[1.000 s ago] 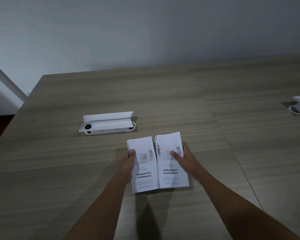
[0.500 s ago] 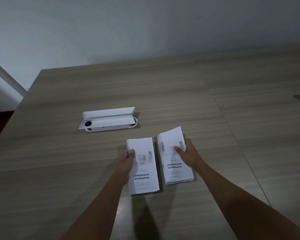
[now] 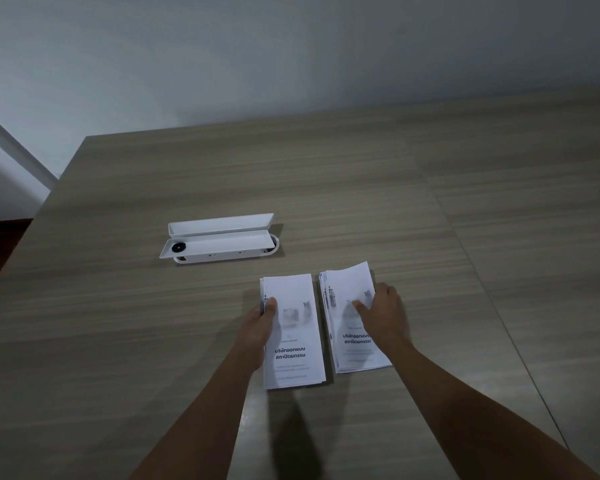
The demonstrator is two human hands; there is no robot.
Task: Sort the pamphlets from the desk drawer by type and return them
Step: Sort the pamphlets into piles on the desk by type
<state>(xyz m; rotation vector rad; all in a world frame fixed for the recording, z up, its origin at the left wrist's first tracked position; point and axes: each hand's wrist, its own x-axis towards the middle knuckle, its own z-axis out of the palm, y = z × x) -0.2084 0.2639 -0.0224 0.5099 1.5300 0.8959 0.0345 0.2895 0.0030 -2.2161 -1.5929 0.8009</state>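
Since a second ago the two stacks have drawn apart: they lay edge to edge then, and now a strip of bare desk (image 3: 125, 341) shows between them, with the right stack of pamphlets (image 3: 352, 344) slid toward three o'clock and turned a little clockwise. The left stack of pamphlets (image 3: 293, 355) lies flat and nearly square to the viewer. The left hand (image 3: 258, 323) grips that stack at its nine o'clock edge, thumb on the cover and fingers wrapped around the side. The right hand (image 3: 383, 315) rests on the right stack's upper half with its thumb across the cover and its fingers curled at the three o'clock edge; the top sheet's far corner lifts slightly. Both covers carry the same dark printed heading. At eleven o'clock from the stacks, well apart from them, a white cable box (image 3: 219, 242) sits in the desk with its lid raised.
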